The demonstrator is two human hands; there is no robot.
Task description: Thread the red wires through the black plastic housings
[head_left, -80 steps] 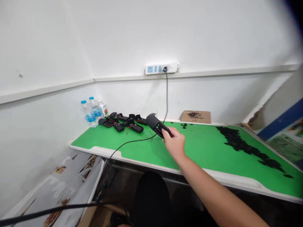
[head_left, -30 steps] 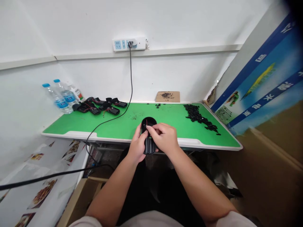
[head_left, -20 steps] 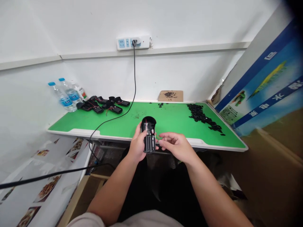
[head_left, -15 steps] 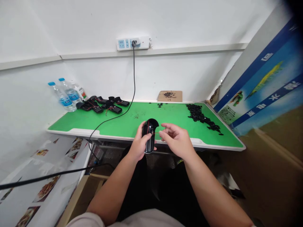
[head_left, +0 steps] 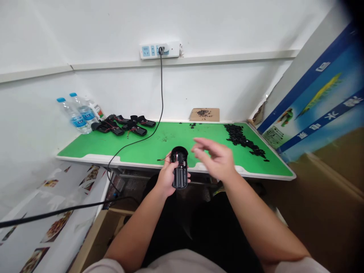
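My left hand (head_left: 167, 177) is wrapped round a black plastic housing (head_left: 180, 177) at the front edge of the green table. The thumb rests on its inner side, which faces up. Thin red and dark wires (head_left: 164, 159) stick out from the housing to the left. To the right of it my right hand (head_left: 217, 157) hovers over the table, slightly blurred. Its fingers are stretched out with nothing visible in them. Several similar black housings (head_left: 138, 130) with red wires lie at the back left of the table.
Small black parts form a long pile (head_left: 241, 138) on the right. A piece of cardboard (head_left: 213, 114) with tiny dark pieces lies at the back. Bottles (head_left: 79, 122) stand at the left end. A black cable (head_left: 162, 87) hangs from the power strip (head_left: 148, 52) across the table.
My right hand has let go of the wire and moved a little right, its fingers opening. The housing has turned in my left hand, and wires now point left.
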